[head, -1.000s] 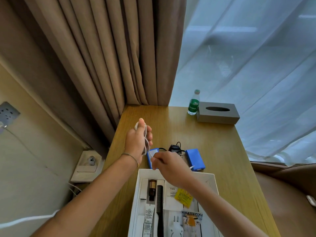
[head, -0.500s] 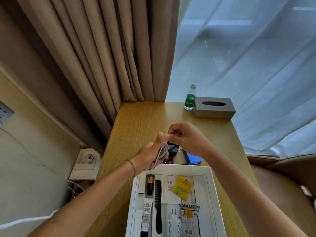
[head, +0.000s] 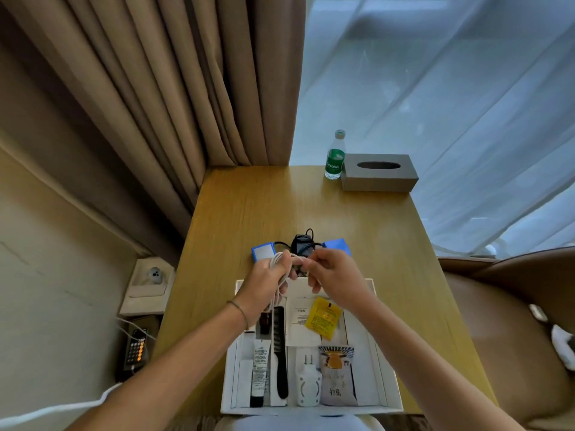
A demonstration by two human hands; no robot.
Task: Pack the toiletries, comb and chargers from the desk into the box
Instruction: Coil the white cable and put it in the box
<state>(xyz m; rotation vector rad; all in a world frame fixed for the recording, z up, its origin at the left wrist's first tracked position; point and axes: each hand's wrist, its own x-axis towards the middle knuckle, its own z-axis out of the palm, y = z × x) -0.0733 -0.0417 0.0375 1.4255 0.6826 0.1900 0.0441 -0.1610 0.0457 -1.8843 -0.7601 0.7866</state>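
Note:
A white box point(head: 382, 368) lies open on the wooden desk point(head: 249, 213). Inside it lie a black comb point(head: 280, 353), a white tube point(head: 259, 371), a white plug charger point(head: 308, 384), a yellow sachet point(head: 323, 317) and a printed packet point(head: 337, 377). Over the box's far edge, my left hand point(head: 266, 283) holds a coiled white cable point(head: 280, 262). My right hand point(head: 333, 275) pinches the cable's end right beside it. Behind the hands lie a black charger point(head: 301, 242) with its cord and two blue items point(head: 263, 251), point(head: 337, 244).
A green-labelled water bottle point(head: 335, 157) and a grey tissue box point(head: 379, 172) stand at the desk's far right. Brown curtains hang behind the desk. A wall socket point(head: 154, 275) and a phone point(head: 135, 349) are to the left. A brown chair point(head: 513, 337) is to the right.
Both hands have come down and towards the box with the white cable. The right hand swung around the coil and now pinches it close to the left hand.

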